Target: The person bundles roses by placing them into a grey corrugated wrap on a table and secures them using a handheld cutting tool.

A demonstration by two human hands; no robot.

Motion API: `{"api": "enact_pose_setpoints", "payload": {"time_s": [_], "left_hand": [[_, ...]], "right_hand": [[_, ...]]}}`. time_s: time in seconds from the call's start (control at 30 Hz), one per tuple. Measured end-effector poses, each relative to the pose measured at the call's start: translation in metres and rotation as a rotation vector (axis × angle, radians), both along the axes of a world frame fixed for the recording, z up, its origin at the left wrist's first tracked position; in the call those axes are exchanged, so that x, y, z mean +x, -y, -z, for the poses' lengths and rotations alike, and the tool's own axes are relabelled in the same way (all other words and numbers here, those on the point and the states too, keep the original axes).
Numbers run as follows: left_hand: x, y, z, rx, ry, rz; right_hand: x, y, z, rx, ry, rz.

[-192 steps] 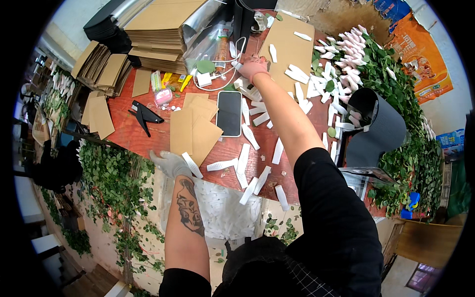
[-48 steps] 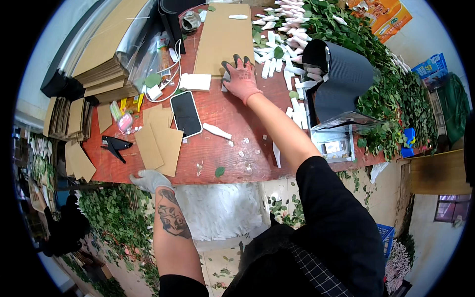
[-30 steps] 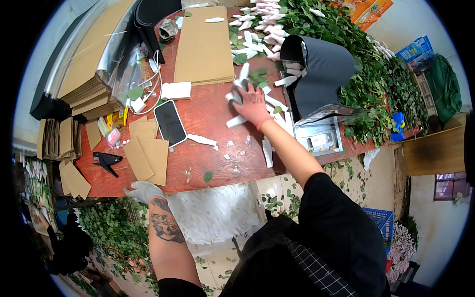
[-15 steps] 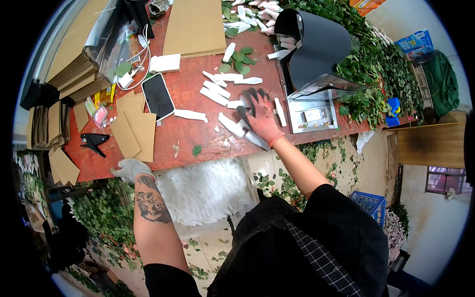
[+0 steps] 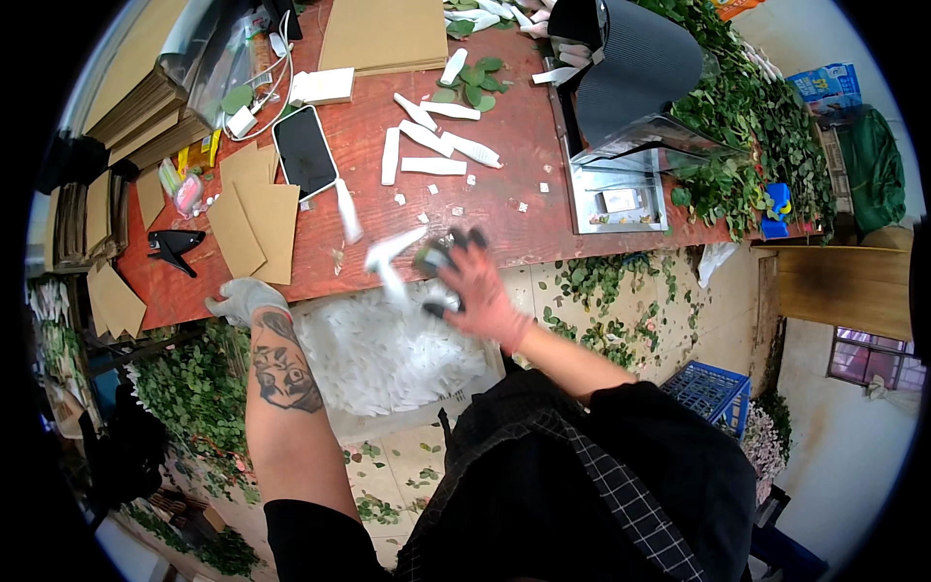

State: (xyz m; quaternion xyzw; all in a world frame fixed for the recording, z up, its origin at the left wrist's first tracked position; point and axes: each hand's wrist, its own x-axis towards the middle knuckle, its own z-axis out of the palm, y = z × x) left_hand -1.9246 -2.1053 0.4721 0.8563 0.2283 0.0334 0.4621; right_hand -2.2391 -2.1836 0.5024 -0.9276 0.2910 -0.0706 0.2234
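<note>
My right hand (image 5: 477,296), in a pink glove with dark fingertips, is spread at the table's front edge. Beside its fingers, two white tapered sleeve-like pieces (image 5: 391,252) are blurred by motion, one hanging over the edge above a bin (image 5: 398,354) heaped with similar white pieces. My left hand (image 5: 244,301), in a pale grey glove, rests on the edge farther left, holding nothing visible. Several white tapered pieces (image 5: 433,166) lie mid-table. Another one (image 5: 347,210) lies by a phone (image 5: 305,151). Small clear bits (image 5: 457,210) are scattered on the red tabletop (image 5: 388,204).
A black-covered machine with a metal tray (image 5: 616,204) stands to the right, beside piled leafy stems (image 5: 766,145). On the left are cardboard pieces (image 5: 257,228), a black stapler-like tool (image 5: 176,249) and a charger cable (image 5: 288,68). A blue crate (image 5: 708,393) sits on the leaf-strewn floor.
My right hand has swept from mid-table down and left to the front edge, pushing white pieces toward the bin. Clear bits now show where it was. My left hand stays at the edge.
</note>
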Motion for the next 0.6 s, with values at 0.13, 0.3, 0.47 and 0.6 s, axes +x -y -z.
{"api": "enact_pose_setpoints", "payload": {"time_s": [0.13,0.3,0.47,0.6], "left_hand": [[0.002,-0.001,-0.004,-0.004,-0.025,-0.005],[0.003,0.002,-0.001,0.014,-0.052,-0.003],[-0.002,0.008,-0.012,-0.029,-0.048,0.007],[-0.002,0.003,-0.014,0.019,-0.101,-0.027]], "right_hand": [[0.002,-0.023,0.002,0.112,0.359,0.023],[0.086,0.103,-0.019,-0.174,0.35,0.295],[0.128,0.126,0.011,-0.311,0.029,0.2],[0.094,0.037,0.009,-0.295,0.149,-0.089]]}}
